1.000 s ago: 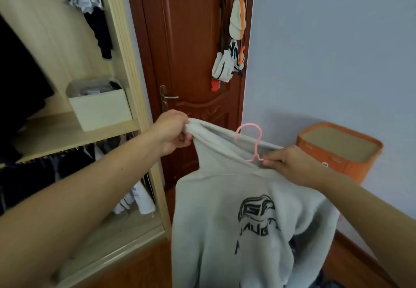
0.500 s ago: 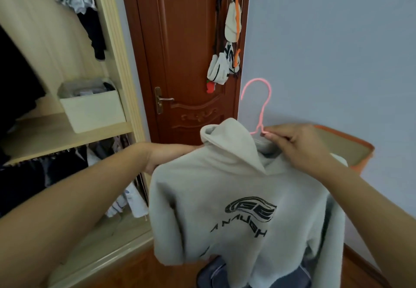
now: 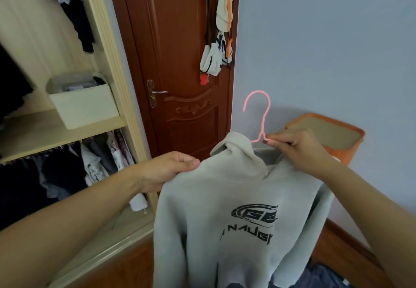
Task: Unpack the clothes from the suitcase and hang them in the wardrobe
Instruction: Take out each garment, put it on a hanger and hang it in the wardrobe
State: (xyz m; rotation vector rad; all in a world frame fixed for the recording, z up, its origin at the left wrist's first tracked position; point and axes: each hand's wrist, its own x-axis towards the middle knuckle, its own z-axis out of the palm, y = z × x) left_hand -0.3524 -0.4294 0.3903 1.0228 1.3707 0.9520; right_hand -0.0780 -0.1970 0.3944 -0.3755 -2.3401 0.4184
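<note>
A light grey hoodie [image 3: 236, 197] with a black printed logo hangs in front of me on a pink wire hanger [image 3: 258, 116], whose hook sticks up above the collar. My left hand [image 3: 166, 170] grips the hoodie's left shoulder. My right hand [image 3: 297, 150] pinches the hanger's neck just above the collar. The open wardrobe [image 3: 108, 51] stands to the left, with dark and pale clothes hanging on a rail under its shelf. Dark blue fabric [image 3: 324, 274] shows at the bottom edge; the suitcase itself is hidden.
A white storage box [image 3: 85, 105] sits on the wardrobe shelf. The brown door [image 3: 180, 62] straight ahead has bags hanging on it [image 3: 218, 46]. An orange fabric bin [image 3: 326, 134] stands against the blue wall on the right. The floor is wooden.
The hanger's hook has come up out of the collar. My left hand let go of the hood and moved to the left shoulder. The hoodie now hangs spread on the hanger.
</note>
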